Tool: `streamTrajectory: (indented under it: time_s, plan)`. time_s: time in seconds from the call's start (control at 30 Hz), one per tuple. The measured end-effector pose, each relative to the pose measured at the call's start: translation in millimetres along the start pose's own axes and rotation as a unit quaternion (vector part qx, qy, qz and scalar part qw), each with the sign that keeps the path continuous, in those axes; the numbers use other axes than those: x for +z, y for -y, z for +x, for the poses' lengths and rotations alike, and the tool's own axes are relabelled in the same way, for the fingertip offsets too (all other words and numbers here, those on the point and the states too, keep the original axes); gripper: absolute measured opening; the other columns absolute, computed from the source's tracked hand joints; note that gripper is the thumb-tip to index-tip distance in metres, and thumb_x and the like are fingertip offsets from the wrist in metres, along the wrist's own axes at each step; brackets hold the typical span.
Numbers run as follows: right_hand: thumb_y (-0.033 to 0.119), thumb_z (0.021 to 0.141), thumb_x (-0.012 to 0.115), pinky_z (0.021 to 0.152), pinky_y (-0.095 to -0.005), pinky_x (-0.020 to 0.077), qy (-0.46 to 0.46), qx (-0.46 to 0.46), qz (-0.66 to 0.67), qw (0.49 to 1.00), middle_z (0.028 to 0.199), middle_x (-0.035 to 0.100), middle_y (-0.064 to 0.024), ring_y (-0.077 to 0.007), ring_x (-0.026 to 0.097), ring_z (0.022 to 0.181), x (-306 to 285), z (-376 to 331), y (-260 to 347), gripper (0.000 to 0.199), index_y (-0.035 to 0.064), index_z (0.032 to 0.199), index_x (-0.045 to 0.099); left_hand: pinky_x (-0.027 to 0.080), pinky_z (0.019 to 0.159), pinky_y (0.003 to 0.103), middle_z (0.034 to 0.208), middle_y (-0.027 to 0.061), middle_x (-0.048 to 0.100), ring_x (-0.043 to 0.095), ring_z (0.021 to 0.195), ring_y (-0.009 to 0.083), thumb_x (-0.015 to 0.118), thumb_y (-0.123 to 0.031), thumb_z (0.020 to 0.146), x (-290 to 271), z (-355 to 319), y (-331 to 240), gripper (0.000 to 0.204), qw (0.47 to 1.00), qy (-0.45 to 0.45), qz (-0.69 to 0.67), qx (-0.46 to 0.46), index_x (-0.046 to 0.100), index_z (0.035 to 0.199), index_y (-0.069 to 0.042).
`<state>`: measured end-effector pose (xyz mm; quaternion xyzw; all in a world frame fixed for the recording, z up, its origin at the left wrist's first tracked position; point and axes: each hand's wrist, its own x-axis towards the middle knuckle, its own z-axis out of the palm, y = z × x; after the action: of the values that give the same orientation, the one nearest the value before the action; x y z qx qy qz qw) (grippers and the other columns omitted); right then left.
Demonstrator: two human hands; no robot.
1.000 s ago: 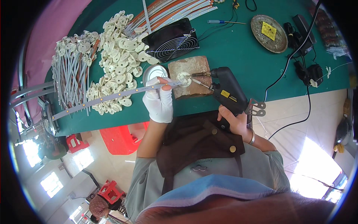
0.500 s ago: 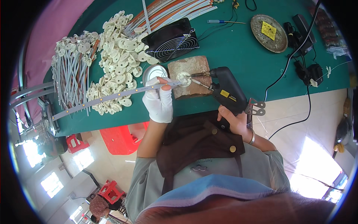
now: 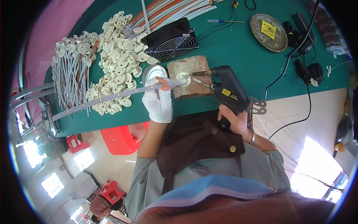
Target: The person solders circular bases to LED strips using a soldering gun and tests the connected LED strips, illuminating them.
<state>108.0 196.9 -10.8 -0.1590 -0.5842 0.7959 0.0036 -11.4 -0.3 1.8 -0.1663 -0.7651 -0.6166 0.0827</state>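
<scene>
My left hand [image 3: 158, 106], in a white fingerless-tipped glove, pinches a narrow LED strip [image 3: 108, 98] near its right end. The strip runs off to the left across the table edge. Its right end meets a small white round piece [image 3: 183, 79] lying on a brick [image 3: 197, 66]. From the right, my bare right hand [image 3: 236, 121] grips the handle of a black soldering gun [image 3: 230, 89]. The gun's tip reaches over the brick to the white piece; the exact contact there is too small to make out. A round tin [image 3: 155, 72] stands just behind my left fingers.
Behind the brick stands a black fan [image 3: 171, 40]. Piles of white discs [image 3: 119, 59] and strips with discs attached [image 3: 72, 71] lie at left. A screwdriver [image 3: 216, 21], a round dish [image 3: 256, 31] with a yellow sponge [image 3: 268, 30], and black adapters [image 3: 309, 72] with cables lie farther right.
The soldering gun has shifted very slightly away from me at its tip end. My left hand and the LED strip look nearly still.
</scene>
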Motion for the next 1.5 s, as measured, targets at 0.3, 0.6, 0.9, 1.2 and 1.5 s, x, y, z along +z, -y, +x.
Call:
streamTrajectory:
  time_s: [0.3, 0.6, 0.9, 1.2, 1.5]
  plan:
    - [0.006, 0.087, 0.055, 0.058, -0.0274, 0.0455, 0.021, -0.011, -0.022, 0.999, 0.070, 0.058, -0.0067, -0.0137, 0.058, 0.060, -0.9, 0.8, -4.0, 0.008, -0.0016, 0.085, 0.055, 0.046, 0.077, 0.028, 0.086, 0.0072, 0.057, 0.054, 0.080, 0.0130, 0.053, -0.027, 0.096, 0.6, 1.2, -5.7, 0.026, 1.000, -0.002, 0.022, -0.008, 0.049, 0.095, -0.001]
    - [0.001, 0.085, 0.055, 0.057, -0.0275, 0.0460, 0.003, 0.010, 0.001, 1.000, 0.072, 0.058, -0.0065, -0.0148, 0.058, 0.059, 0.2, 1.3, -5.4, 0.004, -0.0020, 0.085, 0.055, 0.046, 0.077, 0.028, 0.086, 0.0072, 0.056, 0.053, 0.080, 0.0130, 0.053, -0.028, 0.095, 0.6, 1.7, -6.4, 0.027, 0.999, -0.003, 0.044, -0.001, 0.049, 0.094, -0.001]
    - [0.001, 0.085, 0.055, 0.056, -0.0278, 0.0462, 0.011, -0.002, -0.016, 1.000, 0.071, 0.058, -0.0066, -0.0152, 0.059, 0.058, -1.8, 1.6, -6.6, 0.003, -0.0022, 0.086, 0.055, 0.047, 0.077, 0.029, 0.087, 0.0076, 0.056, 0.054, 0.080, 0.0138, 0.053, -0.029, 0.095, 0.4, 0.7, -5.3, 0.028, 1.000, 0.000, 0.015, -0.021, 0.049, 0.095, -0.001]
    - [0.001, 0.084, 0.056, 0.055, -0.0268, 0.0460, 0.001, 0.018, -0.003, 1.000, 0.074, 0.058, -0.0076, -0.0153, 0.058, 0.058, -0.5, 0.9, -5.0, 0.003, -0.0023, 0.086, 0.055, 0.049, 0.079, 0.032, 0.089, 0.0083, 0.057, 0.056, 0.083, 0.0147, 0.054, -0.028, 0.095, -0.5, -0.5, 0.2, 0.027, 1.000, -0.006, -0.009, -0.026, 0.049, 0.097, -0.001]
    - [0.007, 0.085, 0.056, 0.058, -0.0288, 0.0459, -0.011, 0.003, 0.055, 0.998, 0.071, 0.058, -0.0099, -0.0174, 0.057, 0.059, -2.7, 0.2, -5.0, 0.013, -0.0042, 0.092, 0.057, 0.047, 0.074, 0.028, 0.083, 0.0085, 0.060, 0.058, 0.077, 0.0150, 0.057, -0.022, 0.093, 1.9, 0.8, -1.9, 0.023, 0.999, -0.023, -0.021, -0.014, 0.050, 0.092, 0.000]
